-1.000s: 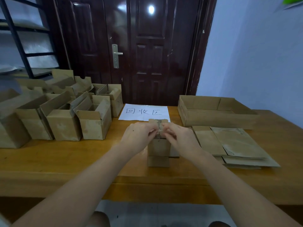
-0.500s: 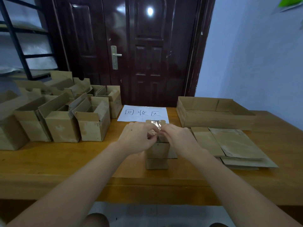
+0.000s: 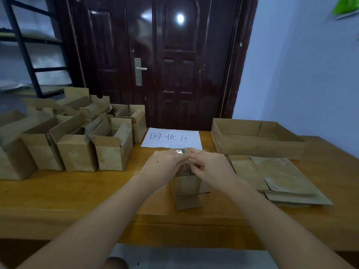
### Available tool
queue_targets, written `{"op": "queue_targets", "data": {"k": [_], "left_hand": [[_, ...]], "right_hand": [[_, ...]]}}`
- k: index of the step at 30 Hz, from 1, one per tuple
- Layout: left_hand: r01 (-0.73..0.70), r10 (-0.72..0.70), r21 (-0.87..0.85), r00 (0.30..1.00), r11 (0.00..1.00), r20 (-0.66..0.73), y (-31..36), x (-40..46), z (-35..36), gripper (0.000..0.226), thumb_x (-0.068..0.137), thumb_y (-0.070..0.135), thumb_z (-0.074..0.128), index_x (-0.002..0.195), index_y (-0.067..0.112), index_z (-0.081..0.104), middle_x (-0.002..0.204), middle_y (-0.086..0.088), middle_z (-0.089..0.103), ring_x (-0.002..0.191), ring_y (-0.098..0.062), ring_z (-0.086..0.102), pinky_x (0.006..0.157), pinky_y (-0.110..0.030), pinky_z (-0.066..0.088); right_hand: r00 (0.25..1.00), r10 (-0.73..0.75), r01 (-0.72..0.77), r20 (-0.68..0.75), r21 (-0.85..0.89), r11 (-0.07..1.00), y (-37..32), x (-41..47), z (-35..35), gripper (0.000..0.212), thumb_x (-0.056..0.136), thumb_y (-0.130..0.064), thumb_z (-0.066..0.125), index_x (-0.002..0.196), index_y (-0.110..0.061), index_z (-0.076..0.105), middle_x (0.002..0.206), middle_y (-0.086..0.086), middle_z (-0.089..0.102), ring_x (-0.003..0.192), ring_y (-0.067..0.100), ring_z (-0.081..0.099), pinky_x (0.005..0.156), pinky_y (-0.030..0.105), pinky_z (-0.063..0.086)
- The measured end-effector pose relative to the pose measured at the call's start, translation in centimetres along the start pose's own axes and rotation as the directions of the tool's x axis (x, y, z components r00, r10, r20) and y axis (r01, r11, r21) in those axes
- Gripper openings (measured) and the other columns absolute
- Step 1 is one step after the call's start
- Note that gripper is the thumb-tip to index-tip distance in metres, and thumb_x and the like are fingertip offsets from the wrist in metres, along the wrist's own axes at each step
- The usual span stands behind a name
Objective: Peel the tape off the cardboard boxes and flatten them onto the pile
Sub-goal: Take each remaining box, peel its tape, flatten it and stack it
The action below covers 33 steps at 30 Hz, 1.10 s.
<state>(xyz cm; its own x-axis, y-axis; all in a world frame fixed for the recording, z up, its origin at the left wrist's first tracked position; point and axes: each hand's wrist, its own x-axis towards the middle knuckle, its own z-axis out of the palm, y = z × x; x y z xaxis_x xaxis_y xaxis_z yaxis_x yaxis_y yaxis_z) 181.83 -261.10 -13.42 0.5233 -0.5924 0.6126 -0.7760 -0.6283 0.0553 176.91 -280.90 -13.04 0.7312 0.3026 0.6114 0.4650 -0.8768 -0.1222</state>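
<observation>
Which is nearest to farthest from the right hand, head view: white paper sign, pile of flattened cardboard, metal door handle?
From the right hand:
1. White paper sign, just beyond it on the table.
2. Pile of flattened cardboard, to its right.
3. Metal door handle, far back on the door.

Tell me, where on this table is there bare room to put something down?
Bare wood runs along the table front edge, left of the small box the left hand and right hand work on, below the open boxes. Another bare patch lies at far right, past the flattened pile. The back is crowded: open boxes, paper sign, shallow tray box.
</observation>
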Motion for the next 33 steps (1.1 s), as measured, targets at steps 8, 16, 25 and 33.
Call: {"op": "queue_targets", "data": {"k": [8, 16, 25, 33], "left_hand": [[0.232, -0.175, -0.234, 0.955, 0.944, 0.239, 0.4, 0.1, -0.9, 0.037, 0.099, 0.044, 0.061, 0.135, 0.033, 0.063, 0.098, 0.02, 0.063, 0.087, 0.004, 0.054, 0.075, -0.013, 0.045], [0.458, -0.413, -0.24, 0.885, 0.856, 0.215, 0.1, 0.9, 0.6, 0.016, 0.092, 0.041, 0.074, 0.105, 0.032, 0.077, 0.096, 0.015, 0.07, 0.086, -0.005, 0.059, 0.073, -0.022, 0.049], [0.215, -0.23, 0.106, 0.961, 0.971, 0.152, 1.7, 1.9, -0.1, 0.012, 0.1, 0.035, 0.055, 0.091, 0.029, 0.052, 0.089, 0.01, 0.066, 0.082, -0.009, 0.056, 0.125, -0.038, 0.018], [0.134, -0.095, -0.078, 0.923, 0.988, 0.372, 0.4, 0.9, -0.8, 0.028, 0.107, 0.038, 0.048, 0.134, 0.032, 0.052, 0.129, 0.01, 0.058, 0.106, -0.006, 0.055, 0.104, -0.029, 0.047]], "right_hand": [[0.998, 0.01, -0.013, -0.065, -0.047, 0.999, 0.2, 0.2, 1.7, 0.025, 0.093, -0.014, 0.073, 0.117, -0.009, 0.074, 0.115, 0.009, 0.075, 0.1, 0.024, 0.074, 0.082, 0.043, 0.063], [0.983, 0.157, -0.171, 0.092, 0.171, 0.97, 0.2, -0.4, 0.4, 0.041, 0.092, -0.029, 0.067, 0.132, -0.017, 0.068, 0.146, -0.004, 0.058, 0.125, 0.006, 0.059, 0.105, 0.033, 0.052], [0.882, 0.351, -0.391, 0.315, 0.071, 0.918, -2.7, 0.1, 0.7, 0.105, 0.076, -0.072, 0.072, 0.158, -0.027, 0.025, 0.159, -0.007, 0.038, 0.143, 0.016, 0.039, 0.114, 0.041, 0.043], [0.94, 0.256, -0.271, 0.227, 0.038, 0.962, -1.7, -0.1, 1.0, 0.04, 0.082, -0.051, 0.067, 0.113, -0.033, 0.049, 0.11, -0.013, 0.05, 0.101, 0.006, 0.045, 0.082, 0.022, 0.046]]}}
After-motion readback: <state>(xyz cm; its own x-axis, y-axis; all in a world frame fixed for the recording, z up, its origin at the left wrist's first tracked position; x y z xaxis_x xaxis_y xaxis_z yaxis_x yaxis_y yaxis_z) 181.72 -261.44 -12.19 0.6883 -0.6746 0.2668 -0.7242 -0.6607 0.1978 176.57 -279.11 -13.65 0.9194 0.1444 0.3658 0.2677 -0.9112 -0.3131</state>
